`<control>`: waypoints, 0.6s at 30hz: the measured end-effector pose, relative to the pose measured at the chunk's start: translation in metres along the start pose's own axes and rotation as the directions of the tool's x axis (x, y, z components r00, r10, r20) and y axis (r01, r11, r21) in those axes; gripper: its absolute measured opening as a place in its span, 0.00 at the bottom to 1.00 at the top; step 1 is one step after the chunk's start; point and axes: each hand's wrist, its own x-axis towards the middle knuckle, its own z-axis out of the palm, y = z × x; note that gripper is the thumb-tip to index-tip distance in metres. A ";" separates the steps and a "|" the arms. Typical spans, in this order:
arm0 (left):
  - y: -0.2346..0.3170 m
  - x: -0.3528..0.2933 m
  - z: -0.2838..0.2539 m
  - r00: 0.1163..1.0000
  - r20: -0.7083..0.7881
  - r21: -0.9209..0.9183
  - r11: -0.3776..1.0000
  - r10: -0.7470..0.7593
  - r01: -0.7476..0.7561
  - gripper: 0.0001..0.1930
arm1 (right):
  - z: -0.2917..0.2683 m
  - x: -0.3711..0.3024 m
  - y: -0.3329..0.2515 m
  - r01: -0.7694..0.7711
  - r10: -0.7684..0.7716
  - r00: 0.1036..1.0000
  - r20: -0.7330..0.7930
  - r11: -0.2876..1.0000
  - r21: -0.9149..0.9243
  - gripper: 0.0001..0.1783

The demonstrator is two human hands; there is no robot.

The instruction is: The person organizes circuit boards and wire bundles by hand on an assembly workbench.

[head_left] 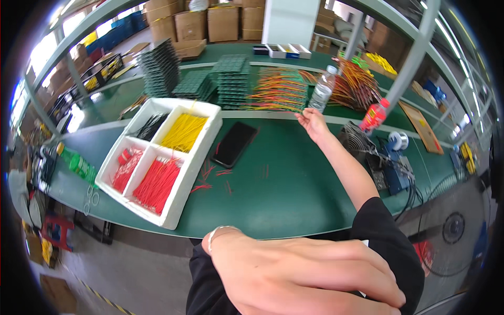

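Observation:
Far forward, my right hand is closed in a pinch at the near edge of a spread of red and yellow wires. A thin red wire end seems to be between its fingertips, though it is very small here. These wires lie in rows over a green board, and a clear water bottle stands just behind the hand. Close to the camera, my left hand extends over my lap, palm hidden, fingers stretched to the right and slightly bent. Nothing shows in it. A white band circles its wrist.
A white foam box with black, yellow and red wires stands left of a black phone. Stacked green boards rise behind. On the right are a red-labelled bottle, a solder spool and a blue device.

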 end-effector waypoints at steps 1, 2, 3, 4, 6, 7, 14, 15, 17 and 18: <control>-0.007 -0.001 0.010 0.960 -0.270 -0.268 0.952 0.076 -0.150 0.20 | -0.005 0.016 -0.001 -0.002 0.002 0.999 -0.048 1.000 -0.014 0.07; -0.012 -0.003 0.011 0.957 -0.277 -0.260 0.952 0.086 -0.160 0.20 | -0.007 0.036 -0.004 0.035 -0.037 0.996 -0.079 0.999 -0.033 0.08; -0.014 -0.003 0.010 0.952 -0.290 -0.286 0.940 0.100 -0.186 0.19 | -0.003 0.052 0.000 0.023 -0.024 0.995 -0.101 1.000 -0.015 0.08; -0.016 -0.001 0.007 0.947 -0.302 -0.318 0.924 0.114 -0.212 0.19 | -0.001 0.066 0.001 0.018 -0.018 0.991 -0.130 1.000 0.002 0.08; -0.019 0.002 0.000 0.936 -0.322 -0.379 0.887 0.140 -0.263 0.17 | 0.005 0.095 0.005 -0.024 0.025 0.991 -0.130 1.000 0.014 0.08; -0.021 0.003 -0.005 0.932 -0.329 -0.408 0.866 0.155 -0.289 0.16 | 0.009 0.106 0.005 -0.056 0.060 0.989 -0.136 0.998 0.030 0.08; -0.019 0.005 -0.040 0.950 -0.307 -0.535 0.814 0.060 -0.224 0.15 | 0.012 0.162 0.007 0.034 -0.054 0.943 -0.328 0.997 -0.065 0.11; -0.026 0.009 -0.051 0.949 -0.309 -0.513 0.829 0.065 -0.224 0.15 | 0.019 0.169 0.008 0.049 -0.056 0.938 -0.342 0.998 -0.029 0.11; -0.048 0.020 -0.076 0.914 -0.038 -0.458 0.806 0.404 -0.375 0.16 | 0.015 0.186 0.005 0.078 -0.060 0.927 -0.369 0.996 0.033 0.13; -0.042 0.020 -0.080 0.918 -0.033 -0.455 0.812 0.396 -0.366 0.16 | 0.008 0.197 0.004 0.061 -0.029 0.918 -0.396 0.996 0.068 0.13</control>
